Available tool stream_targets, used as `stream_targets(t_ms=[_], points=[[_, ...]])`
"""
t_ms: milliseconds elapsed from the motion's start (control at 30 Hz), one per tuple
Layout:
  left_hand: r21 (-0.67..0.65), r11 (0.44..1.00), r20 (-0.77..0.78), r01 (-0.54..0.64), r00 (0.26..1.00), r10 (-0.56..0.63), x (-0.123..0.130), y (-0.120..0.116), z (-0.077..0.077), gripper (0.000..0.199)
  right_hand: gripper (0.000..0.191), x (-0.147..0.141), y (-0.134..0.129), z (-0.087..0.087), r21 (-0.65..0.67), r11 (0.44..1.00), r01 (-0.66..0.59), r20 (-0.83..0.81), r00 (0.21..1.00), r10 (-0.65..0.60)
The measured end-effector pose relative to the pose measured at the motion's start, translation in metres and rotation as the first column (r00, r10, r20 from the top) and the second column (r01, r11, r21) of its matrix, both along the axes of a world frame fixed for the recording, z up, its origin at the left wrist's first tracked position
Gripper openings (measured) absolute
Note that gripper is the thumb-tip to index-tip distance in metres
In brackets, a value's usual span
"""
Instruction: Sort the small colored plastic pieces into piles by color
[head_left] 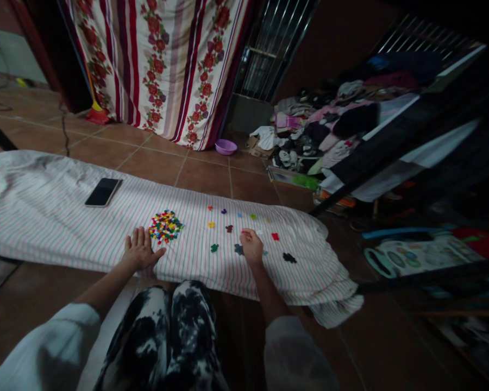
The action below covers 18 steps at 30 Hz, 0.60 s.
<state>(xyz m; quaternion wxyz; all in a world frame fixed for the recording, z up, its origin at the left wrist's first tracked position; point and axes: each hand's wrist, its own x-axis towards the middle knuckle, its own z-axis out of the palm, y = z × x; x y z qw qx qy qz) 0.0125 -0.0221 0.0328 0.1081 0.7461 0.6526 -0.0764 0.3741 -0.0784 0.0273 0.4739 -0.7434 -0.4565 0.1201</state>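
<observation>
My left hand [140, 251] lies open and flat on the striped cloth, fingers spread, beside a mixed pile of small coloured pieces [165, 226]. Further right, my right hand [251, 247] is closed in a pinch over the sorted pieces. A bit of pink shows at its fingertips, but whether it is held or lies on the cloth I cannot tell. Around this hand are little groups by colour: brown pieces [229, 228], dark grey pieces [239, 249], red pieces [275, 237], black pieces [289, 258], green pieces [214, 248] and yellow pieces [211, 225]. White ones are partly hidden.
A phone [103, 193] lies on the striped cloth [57, 217] at the left. Beyond on the tiled floor are a purple basin [226, 146], a floral curtain [155, 70] and a heap of clothes [330, 119]. A dark metal frame [350, 184] stands at the right.
</observation>
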Motion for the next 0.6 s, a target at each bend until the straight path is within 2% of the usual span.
stream_targets(t_ms=[100, 300, 467, 600], points=[[0.006, 1.000, -0.007, -0.003, 1.000, 0.003, 0.000, 0.000, -0.001, 0.102, 0.028, 0.030, -0.009, 0.004, -0.025, 0.992, 0.126, -0.011, 0.992, -0.126], [0.019, 1.000, -0.019, -0.003, 1.000, 0.003, 0.000, 0.000, -0.004, 0.101, 0.028, 0.078, -0.020, 0.005, -0.125, 0.955, 0.268, 0.096, 0.961, -0.258], [0.039, 0.999, -0.029, 0.004, 1.000, -0.003, -0.001, 0.000, -0.008, 0.103, 0.029, 0.104, -0.024, 0.003, -0.186, 0.918, 0.351, 0.133, 0.934, -0.330], [0.026, 1.000, -0.038, 0.007, 0.999, -0.006, 0.000, 0.000, -0.004, 0.103, 0.031, 0.118, -0.026, 0.002, -0.218, 0.876, 0.429, 0.172, 0.901, -0.398]])
